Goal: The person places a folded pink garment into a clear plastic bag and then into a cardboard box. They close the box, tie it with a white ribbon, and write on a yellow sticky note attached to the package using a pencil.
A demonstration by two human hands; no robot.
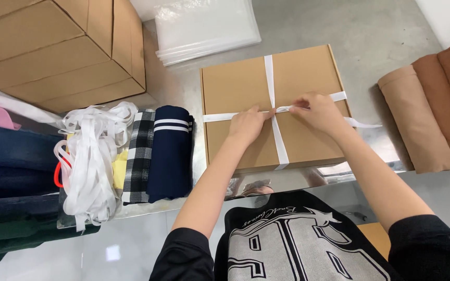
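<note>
A flat tan cardboard box (272,104) lies at centre frame, crossed by white ribbon (271,78). Large brown cartons (53,47) fill the upper left. A stack of clear plastic bags (204,26) sits at top centre.

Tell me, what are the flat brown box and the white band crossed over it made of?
The flat brown box looks like cardboard: matte tan, with crisp folded edges. The white band seems to be woven fabric ribbon, thin and limp, with a slight sheen; it could be a synthetic tape. The left hand and right hand pinch it where the strips cross.
</note>
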